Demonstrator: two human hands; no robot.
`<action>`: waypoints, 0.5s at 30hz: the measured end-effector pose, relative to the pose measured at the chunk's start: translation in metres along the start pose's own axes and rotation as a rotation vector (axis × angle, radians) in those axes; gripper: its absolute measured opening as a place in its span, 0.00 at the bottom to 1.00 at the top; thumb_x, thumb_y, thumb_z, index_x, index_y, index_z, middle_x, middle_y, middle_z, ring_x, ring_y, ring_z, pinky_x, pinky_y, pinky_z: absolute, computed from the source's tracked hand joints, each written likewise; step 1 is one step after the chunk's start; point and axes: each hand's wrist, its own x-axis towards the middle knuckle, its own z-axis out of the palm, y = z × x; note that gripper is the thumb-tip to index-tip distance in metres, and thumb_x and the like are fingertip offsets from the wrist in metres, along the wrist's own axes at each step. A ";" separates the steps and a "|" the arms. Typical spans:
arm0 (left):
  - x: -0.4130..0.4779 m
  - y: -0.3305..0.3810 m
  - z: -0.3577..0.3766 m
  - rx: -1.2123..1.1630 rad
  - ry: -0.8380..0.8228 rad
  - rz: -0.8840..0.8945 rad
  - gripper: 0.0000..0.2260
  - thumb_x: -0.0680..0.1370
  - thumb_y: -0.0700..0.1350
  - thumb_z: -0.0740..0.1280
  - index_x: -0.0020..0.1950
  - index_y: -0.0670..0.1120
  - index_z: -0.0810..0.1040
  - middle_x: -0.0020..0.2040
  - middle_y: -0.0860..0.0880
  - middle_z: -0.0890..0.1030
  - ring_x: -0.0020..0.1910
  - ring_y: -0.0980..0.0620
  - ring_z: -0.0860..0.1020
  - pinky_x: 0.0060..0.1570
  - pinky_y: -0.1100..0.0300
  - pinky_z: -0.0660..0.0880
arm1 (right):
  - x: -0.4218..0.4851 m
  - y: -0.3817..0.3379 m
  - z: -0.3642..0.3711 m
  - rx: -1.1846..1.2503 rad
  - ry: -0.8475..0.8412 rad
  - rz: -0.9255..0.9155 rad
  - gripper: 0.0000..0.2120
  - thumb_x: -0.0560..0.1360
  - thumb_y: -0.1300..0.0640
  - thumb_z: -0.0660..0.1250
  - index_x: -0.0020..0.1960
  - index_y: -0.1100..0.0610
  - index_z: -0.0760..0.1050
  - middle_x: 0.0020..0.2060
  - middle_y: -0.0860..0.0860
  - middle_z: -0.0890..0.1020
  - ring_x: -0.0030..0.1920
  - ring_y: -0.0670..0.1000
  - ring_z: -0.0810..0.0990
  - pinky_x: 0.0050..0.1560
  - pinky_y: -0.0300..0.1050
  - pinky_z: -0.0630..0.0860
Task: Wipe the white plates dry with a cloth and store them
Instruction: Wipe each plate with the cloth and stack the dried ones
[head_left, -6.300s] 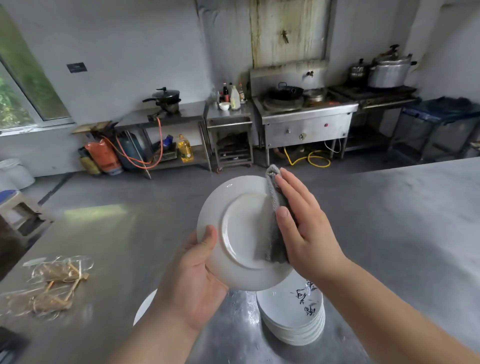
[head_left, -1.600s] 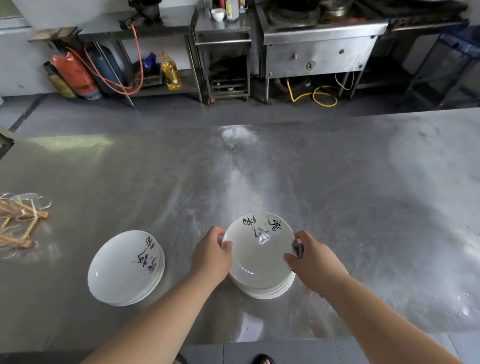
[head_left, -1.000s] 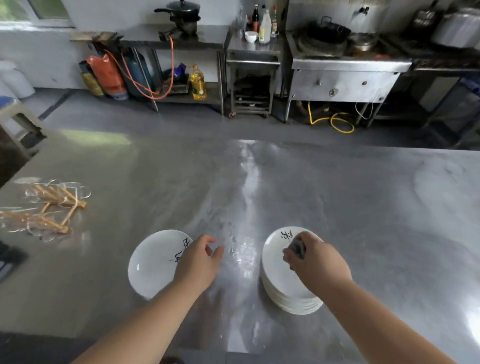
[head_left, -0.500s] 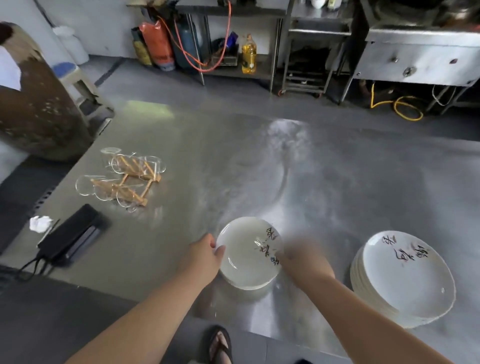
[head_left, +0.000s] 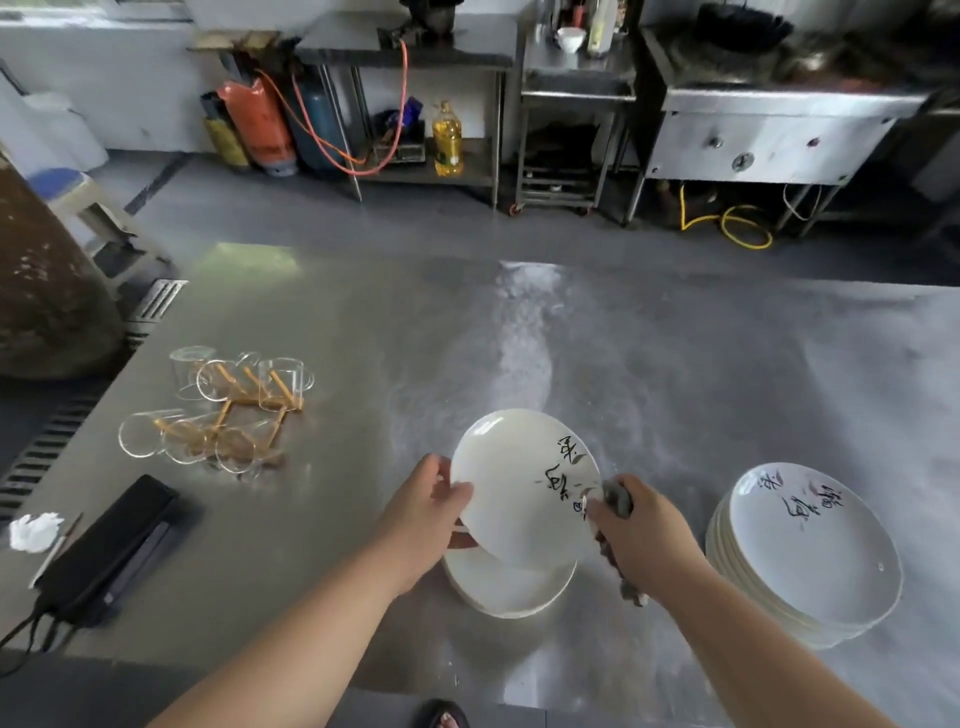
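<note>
A white plate with black brush marks (head_left: 511, 480) is tilted up over a small stack of white plates (head_left: 511, 587) near the front edge of the steel table (head_left: 649, 364). My left hand (head_left: 423, 514) grips the tilted plate's left rim, thumb on top. My right hand (head_left: 641, 535) holds its right rim together with a grey cloth (head_left: 618, 501), whose end hangs below the hand. A taller stack of white plates (head_left: 810, 556) stands to the right.
Several clear glasses on a wooden rack (head_left: 228, 410) lie at the table's left. A black case with a cable (head_left: 104, 545) and a white wad (head_left: 34, 530) sit at the front left corner. Steel benches, a stove and gas bottles line the far wall.
The top plate of the small stack has risen and tilted between both hands. The view has shifted, so the stacks sit further right.
</note>
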 end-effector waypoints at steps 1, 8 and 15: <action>-0.003 0.013 -0.002 -0.141 -0.054 -0.013 0.11 0.67 0.52 0.73 0.48 0.55 0.79 0.51 0.44 0.85 0.43 0.46 0.86 0.42 0.46 0.84 | -0.003 -0.010 -0.008 0.009 0.016 -0.031 0.06 0.76 0.49 0.67 0.42 0.39 0.75 0.29 0.49 0.84 0.23 0.49 0.79 0.23 0.44 0.75; -0.026 0.081 0.009 -0.464 -0.213 0.082 0.24 0.68 0.39 0.70 0.63 0.55 0.83 0.59 0.40 0.84 0.53 0.36 0.82 0.45 0.40 0.83 | -0.028 -0.076 -0.069 0.161 0.318 -0.271 0.09 0.82 0.52 0.62 0.54 0.37 0.75 0.36 0.40 0.84 0.27 0.46 0.82 0.28 0.47 0.82; -0.059 0.109 0.051 -0.490 -0.292 0.204 0.28 0.67 0.36 0.69 0.66 0.53 0.81 0.58 0.39 0.84 0.46 0.40 0.85 0.42 0.41 0.83 | -0.074 -0.122 -0.082 -0.567 0.212 -0.755 0.26 0.84 0.43 0.51 0.82 0.44 0.59 0.80 0.41 0.62 0.84 0.53 0.47 0.81 0.62 0.39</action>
